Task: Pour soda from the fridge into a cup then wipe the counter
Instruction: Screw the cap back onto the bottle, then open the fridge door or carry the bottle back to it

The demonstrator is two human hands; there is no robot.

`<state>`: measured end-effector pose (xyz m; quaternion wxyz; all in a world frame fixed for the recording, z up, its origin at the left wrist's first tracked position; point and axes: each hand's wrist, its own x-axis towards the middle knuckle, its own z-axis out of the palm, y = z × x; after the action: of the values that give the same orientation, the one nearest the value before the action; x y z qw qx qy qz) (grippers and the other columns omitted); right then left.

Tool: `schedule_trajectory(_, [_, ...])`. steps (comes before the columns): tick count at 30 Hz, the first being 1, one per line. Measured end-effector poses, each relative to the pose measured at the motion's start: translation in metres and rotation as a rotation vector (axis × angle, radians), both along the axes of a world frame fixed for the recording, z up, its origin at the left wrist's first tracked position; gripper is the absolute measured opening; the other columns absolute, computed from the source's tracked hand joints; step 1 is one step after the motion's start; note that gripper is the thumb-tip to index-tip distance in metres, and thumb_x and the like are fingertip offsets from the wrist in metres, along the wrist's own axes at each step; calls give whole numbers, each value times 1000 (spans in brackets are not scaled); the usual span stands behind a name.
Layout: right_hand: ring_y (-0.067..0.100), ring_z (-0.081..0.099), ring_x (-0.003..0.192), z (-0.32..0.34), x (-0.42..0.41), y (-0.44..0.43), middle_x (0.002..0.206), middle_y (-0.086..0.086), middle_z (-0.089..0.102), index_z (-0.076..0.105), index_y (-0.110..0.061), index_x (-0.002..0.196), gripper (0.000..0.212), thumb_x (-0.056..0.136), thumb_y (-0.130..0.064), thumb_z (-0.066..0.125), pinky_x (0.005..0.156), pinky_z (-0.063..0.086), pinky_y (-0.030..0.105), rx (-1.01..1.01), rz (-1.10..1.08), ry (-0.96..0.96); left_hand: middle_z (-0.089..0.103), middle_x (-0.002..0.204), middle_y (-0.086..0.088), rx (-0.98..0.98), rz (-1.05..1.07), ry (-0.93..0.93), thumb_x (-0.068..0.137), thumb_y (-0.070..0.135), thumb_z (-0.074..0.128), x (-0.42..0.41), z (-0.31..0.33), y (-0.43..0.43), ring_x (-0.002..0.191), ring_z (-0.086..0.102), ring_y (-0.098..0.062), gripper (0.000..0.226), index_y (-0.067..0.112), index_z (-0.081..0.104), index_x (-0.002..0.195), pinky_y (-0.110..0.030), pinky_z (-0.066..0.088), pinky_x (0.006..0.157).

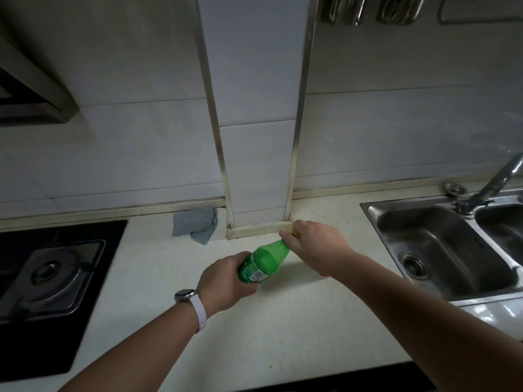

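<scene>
We gripped the soda bottle (266, 260) in our left hand (226, 278) and curled our right hand (317, 246) round its cap (292, 233), pouring and wiping the worktop (254, 335) not yet done.

A black gas stove (51, 275) sits at left, a steel sink (396, 224) with faucet (501, 176) at right.

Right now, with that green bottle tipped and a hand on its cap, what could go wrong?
The green bottle, held tilted by the left hand, has the right hand gripping its cap; opened like this, soda may fizz onto the counter. No cup is clearly in view, so a pour might miss. The blue cloth lies far back by the wall, slowing cleanup.
</scene>
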<state>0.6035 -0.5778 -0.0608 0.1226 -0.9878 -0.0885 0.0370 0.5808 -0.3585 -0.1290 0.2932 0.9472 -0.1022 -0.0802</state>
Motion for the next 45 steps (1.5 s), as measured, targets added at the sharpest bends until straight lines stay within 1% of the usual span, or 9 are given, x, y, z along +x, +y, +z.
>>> schedule_trajectory(5, [5,52,55,2,-8,-21,78,-7,56,57,-23,104,42,94,-60,39,48,42,25,345,-26,67,72,94,14,-87,18,80,66,44,78,-4,3,-11,82,67,-9,50,38,60,113,-35,57,73])
schedule_trajectory(8, [12,65,67,-5,-7,-40,86,-9,63,57,-36,100,42,84,-72,40,57,59,47,546,-84,101,72,96,16,-184,68,100,62,44,80,-3,11,-22,87,68,-8,48,49,60,105,-35,57,79])
schedule_trajectory(12, [12,68,76,-10,-6,-59,92,1,68,60,-29,92,31,93,-56,47,71,57,59,754,-130,234,71,99,17,-324,139,87,63,36,85,-4,31,-44,91,67,-3,48,54,56,96,-33,57,83])
schedule_trajectory(15, [21,70,82,-14,-5,-72,91,-3,72,64,-33,90,40,82,-69,48,74,57,54,789,-119,354,72,104,12,-480,201,90,59,34,87,-3,47,-65,97,68,-4,54,44,61,105,-34,57,88])
schedule_trajectory(19, [12,69,86,-16,-2,-82,106,-2,67,59,-22,112,32,98,-48,48,74,60,34,850,31,507,75,104,8,-618,266,52,56,32,88,-5,66,-90,100,69,-10,56,32,67,107,-35,56,90])
schedule_trajectory(23, [18,66,100,-8,1,-88,117,-1,63,55,-24,121,33,100,-47,44,84,58,36,941,139,646,76,103,6,-678,326,9,68,11,87,-12,85,-108,100,69,-15,47,25,69,108,-38,57,90])
schedule_trajectory(33, [24,68,102,-16,3,-68,118,5,66,56,-20,123,49,94,-58,43,89,56,40,986,337,872,75,105,-1,-744,538,-79,63,16,83,-50,102,-110,101,70,-21,50,20,67,110,-45,56,91])
schedule_trajectory(40, [26,67,101,-21,-15,2,116,7,68,58,-17,122,54,93,-60,46,87,54,39,988,458,1017,75,105,-2,-745,717,-117,70,9,83,-98,103,-57,101,70,-21,47,20,66,112,-48,55,93])
schedule_trajectory(45, [23,68,98,-22,-43,82,115,7,68,59,-16,123,49,95,-55,48,84,54,37,968,510,1125,76,102,3,-698,844,-200,72,6,83,-146,107,5,97,71,-16,45,24,67,110,-41,56,90])
